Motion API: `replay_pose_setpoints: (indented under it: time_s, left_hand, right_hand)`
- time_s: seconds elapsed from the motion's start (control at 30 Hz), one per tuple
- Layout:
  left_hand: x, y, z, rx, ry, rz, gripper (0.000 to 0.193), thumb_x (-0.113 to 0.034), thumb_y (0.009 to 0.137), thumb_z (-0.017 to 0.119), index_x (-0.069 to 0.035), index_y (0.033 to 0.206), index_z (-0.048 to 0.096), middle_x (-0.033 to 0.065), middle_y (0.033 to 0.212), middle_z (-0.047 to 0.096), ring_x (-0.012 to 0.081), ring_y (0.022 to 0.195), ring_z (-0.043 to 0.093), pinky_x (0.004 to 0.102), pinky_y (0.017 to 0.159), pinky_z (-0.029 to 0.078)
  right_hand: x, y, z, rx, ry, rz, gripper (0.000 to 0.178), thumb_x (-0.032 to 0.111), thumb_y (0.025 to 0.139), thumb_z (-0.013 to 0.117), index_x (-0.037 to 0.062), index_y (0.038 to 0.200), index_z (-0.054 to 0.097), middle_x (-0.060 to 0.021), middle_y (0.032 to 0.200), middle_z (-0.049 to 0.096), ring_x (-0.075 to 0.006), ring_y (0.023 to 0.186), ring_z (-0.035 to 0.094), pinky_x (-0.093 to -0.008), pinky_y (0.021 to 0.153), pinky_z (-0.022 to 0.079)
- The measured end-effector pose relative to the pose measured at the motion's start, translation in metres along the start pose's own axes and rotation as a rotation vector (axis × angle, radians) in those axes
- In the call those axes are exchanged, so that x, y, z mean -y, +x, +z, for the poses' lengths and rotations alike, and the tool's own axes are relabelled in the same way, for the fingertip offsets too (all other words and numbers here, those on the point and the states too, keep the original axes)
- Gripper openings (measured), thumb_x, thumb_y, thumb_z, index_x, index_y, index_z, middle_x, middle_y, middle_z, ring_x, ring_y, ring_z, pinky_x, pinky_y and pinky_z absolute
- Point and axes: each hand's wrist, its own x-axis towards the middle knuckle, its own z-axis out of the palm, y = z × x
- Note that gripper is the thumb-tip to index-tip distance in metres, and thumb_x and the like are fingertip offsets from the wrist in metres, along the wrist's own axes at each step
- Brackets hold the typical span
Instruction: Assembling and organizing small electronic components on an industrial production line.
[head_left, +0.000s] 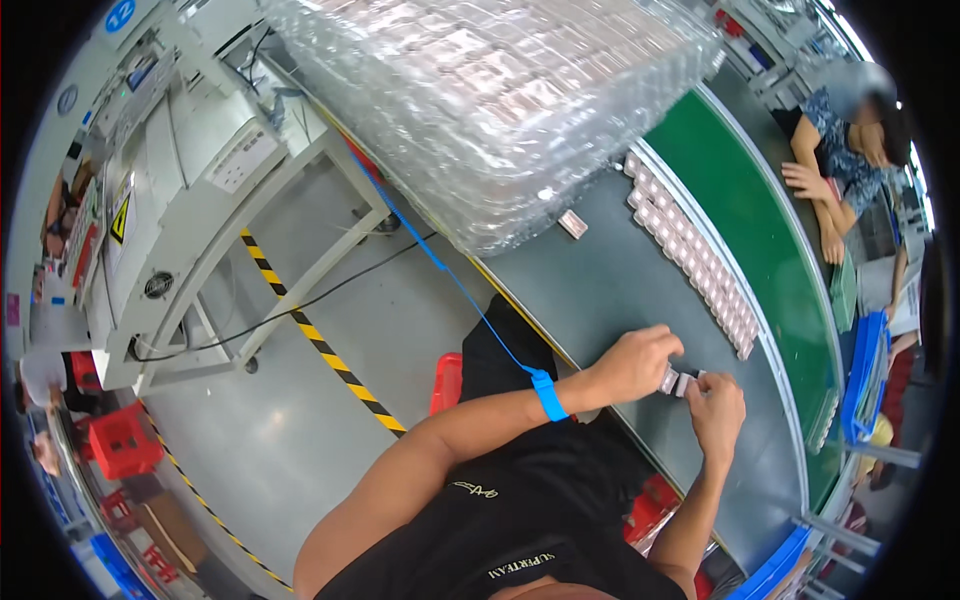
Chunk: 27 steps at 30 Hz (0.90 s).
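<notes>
My left hand (636, 366), with a blue strap round its wrist, is closed over the dark worktop (600, 285), its fingertips at one end of a few small pinkish-white blocks (678, 382). At the other end of these blocks my right hand (716, 408) pinches with thumb and fingers. The blocks lie side by side in a short row between the hands; my fingers partly cover them. Further up the worktop rests one loose pinkish block (572, 224). Beyond my hands, long rows of similar blocks (690, 250) stand along the rail.
A large stack wrapped in clear plastic (500, 110) covers the far worktop. Past the metal rail runs a green conveyor belt (750, 190), with a seated person (840, 170) across it. A blue cord (440, 265) leads from my wrist strap. At left stands a white machine (190, 190).
</notes>
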Motion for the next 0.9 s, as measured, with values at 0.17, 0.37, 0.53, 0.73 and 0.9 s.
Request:
replay_pose_setpoints:
  time_s: [0.17,0.37,0.53,0.73,0.9]
  left_hand:
    - [0.0,0.002,0.001,0.003,-0.015,0.01,0.017,0.001,0.085,0.057,0.002,0.099,0.067,0.0195,0.095,0.064,0.0427,0.088,0.064,0.0512,0.081,0.053]
    - [0.001,0.002,0.0,0.053,-0.014,-0.039,0.017,-0.001,0.088,0.056,0.001,0.101,0.068,0.0174,0.098,0.065,0.0401,0.09,0.065,0.0484,0.082,0.054]
    - [0.005,0.002,0.004,0.029,-0.056,-0.06,0.015,-0.003,0.091,0.057,0.0,0.101,0.068,0.0166,0.095,0.066,0.0396,0.086,0.066,0.0486,0.079,0.054]
    - [0.007,0.004,0.011,-0.051,-0.066,0.012,0.012,-0.005,0.092,0.058,-0.001,0.098,0.067,0.0164,0.091,0.065,0.0394,0.083,0.065,0.0491,0.075,0.053]
    - [0.013,0.002,0.01,-0.084,-0.056,0.039,0.011,-0.007,0.093,0.057,-0.001,0.096,0.066,0.0172,0.091,0.065,0.0397,0.083,0.065,0.0496,0.075,0.053]
  right_hand:
    - [0.0,0.035,-0.061,-0.087,0.26,-0.002,0.016,0.01,0.088,0.071,-0.0044,0.083,0.067,-0.0121,0.077,0.063,-0.0187,0.07,0.059,-0.0321,0.069,0.049]
    - [0.109,0.105,-0.166,-0.24,0.356,-0.551,0.009,0.006,0.092,0.067,-0.0014,0.089,0.064,-0.0022,0.083,0.055,-0.01,0.074,0.05,-0.0256,0.065,0.038]
    - [0.28,0.15,-0.198,-0.317,0.131,-0.921,0.027,0.024,0.097,0.071,-0.0027,0.102,0.073,-0.0041,0.097,0.071,-0.0111,0.085,0.062,-0.0266,0.078,0.049]
    - [0.425,0.172,-0.197,-0.306,0.13,-0.999,0.038,0.033,0.089,0.069,-0.0042,0.094,0.076,-0.0211,0.082,0.074,-0.0305,0.077,0.071,-0.0423,0.074,0.055]
    - [0.488,0.239,-0.157,-0.275,0.122,-1.113,0.039,0.035,0.087,0.07,-0.0036,0.09,0.076,-0.0245,0.084,0.074,-0.0358,0.078,0.072,-0.0443,0.075,0.056]
